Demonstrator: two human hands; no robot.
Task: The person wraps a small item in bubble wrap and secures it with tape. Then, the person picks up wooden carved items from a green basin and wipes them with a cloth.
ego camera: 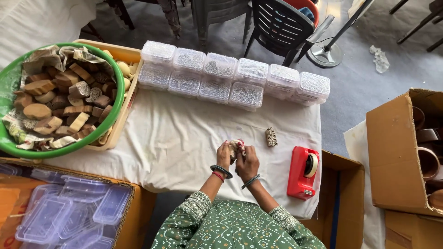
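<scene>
Head view: both hands' fingers (241,148) pinch a small wrapped block (236,145).

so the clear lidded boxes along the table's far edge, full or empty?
Full: the clear lidded plastic boxes show dense small silvery pieces through their lids. What the pieces are, cannot tell.

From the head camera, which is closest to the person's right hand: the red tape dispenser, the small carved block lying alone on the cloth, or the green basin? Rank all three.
Measured from the right hand:
1. Small carved block, just beyond the hand, slightly to its right.
2. Red tape dispenser, further right, near the table's edge.
3. Green basin, far across the table on the left, filled with wooden blocks.
</scene>
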